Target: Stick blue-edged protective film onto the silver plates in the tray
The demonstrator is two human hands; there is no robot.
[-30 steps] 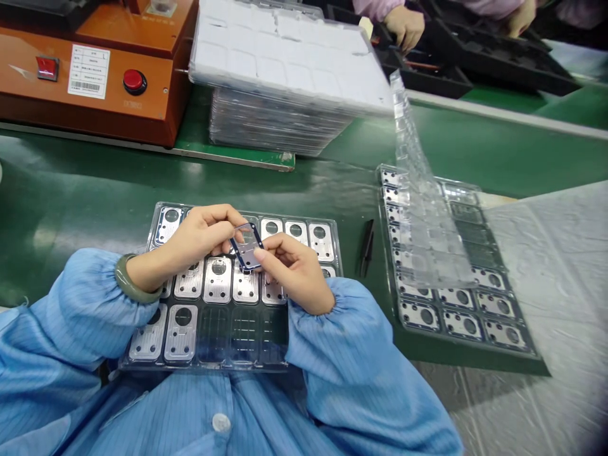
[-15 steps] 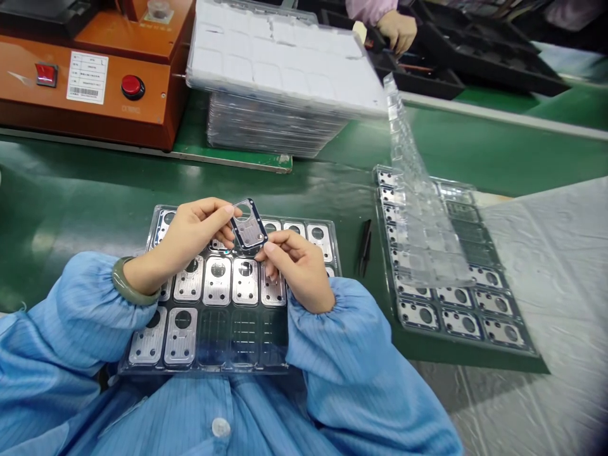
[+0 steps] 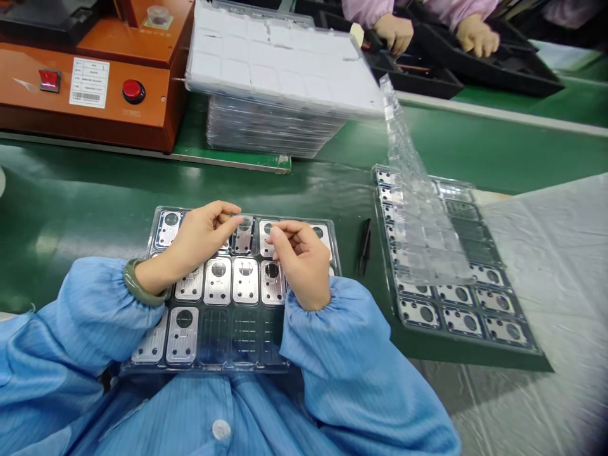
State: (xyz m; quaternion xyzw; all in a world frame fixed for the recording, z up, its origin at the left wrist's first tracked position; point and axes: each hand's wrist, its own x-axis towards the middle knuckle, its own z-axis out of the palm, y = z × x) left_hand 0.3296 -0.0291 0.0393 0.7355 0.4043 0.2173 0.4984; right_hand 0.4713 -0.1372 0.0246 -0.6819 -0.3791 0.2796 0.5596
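Observation:
A clear plastic tray (image 3: 228, 366) lies in front of me, with flat silver metal plates, each with one large round hole, in its pockets. One dark-edged plate (image 3: 243, 237) rests in the back row between my hands. My left hand (image 3: 202, 234) hovers over the back row left of that plate, thumb and forefinger slightly apart, nothing between them. To the right, my right hand (image 3: 301, 256) is above the back-row plate (image 3: 266, 239) beside it. Its thumb and forefinger come together; whether anything is between them is too small to make out.
Black tweezers (image 3: 364, 247) lie right of the tray. Farther right is a second tray (image 3: 468, 339) of plates, partly covered by a clear plastic sheet (image 3: 422, 221). Stacked trays (image 3: 280, 120) and an orange machine (image 3: 142, 120) stand behind. A co-worker's hands (image 3: 394, 33) are across the bench.
The dark-edged plate, held up between both hands before, now lies in the tray's back row. Both hands have let go of it. The co-worker's second hand has come into view.

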